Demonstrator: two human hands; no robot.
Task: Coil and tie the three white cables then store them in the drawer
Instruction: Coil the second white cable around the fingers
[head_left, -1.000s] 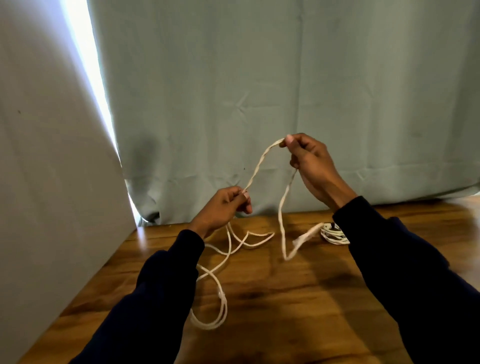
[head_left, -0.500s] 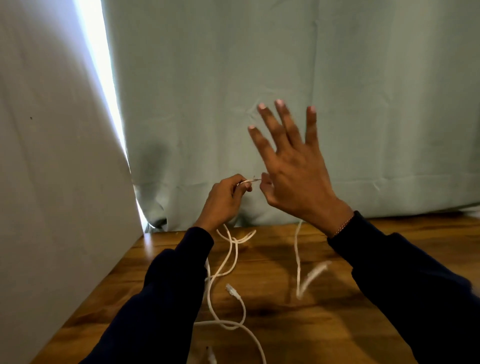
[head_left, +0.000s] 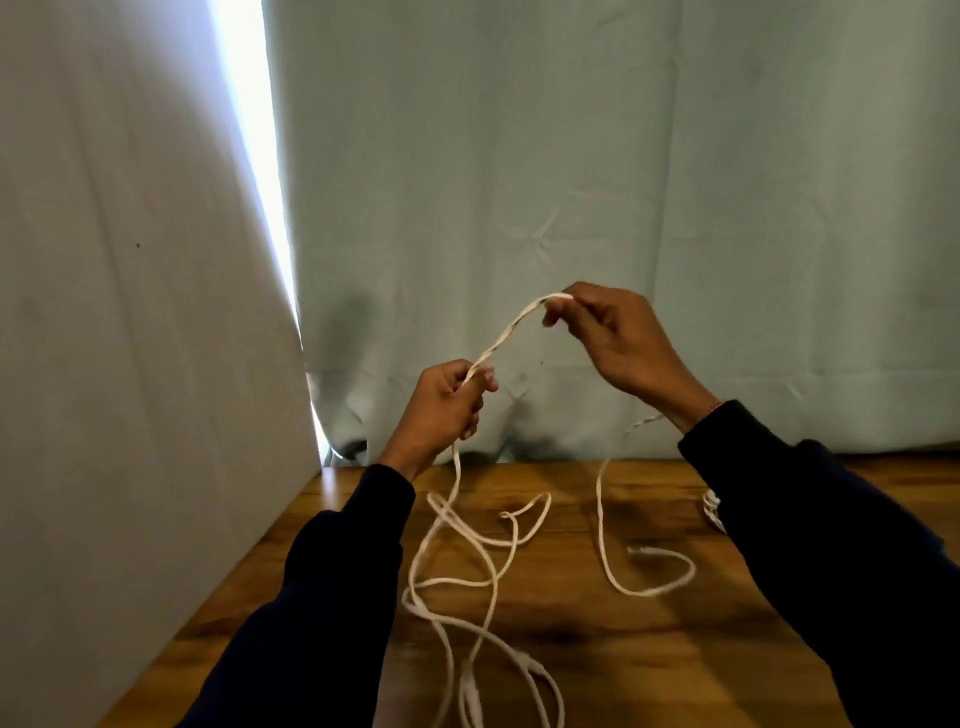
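Both hands, left (head_left: 441, 410) & right (head_left: 618, 338), pinch white cable (head_left: 511, 330) stretched btwn them above table (head_left: 649, 649).

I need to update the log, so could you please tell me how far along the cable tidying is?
Done, it seems: one small white bundle lies on the wooden table, mostly hidden by the right sleeve. In hand: the left hand and right hand hold a doubled, twisted stretch of white cable, the rest sprawling loose on the table. Left: coiling and tying this. A third cable can't be told apart, and no drawer is visible.
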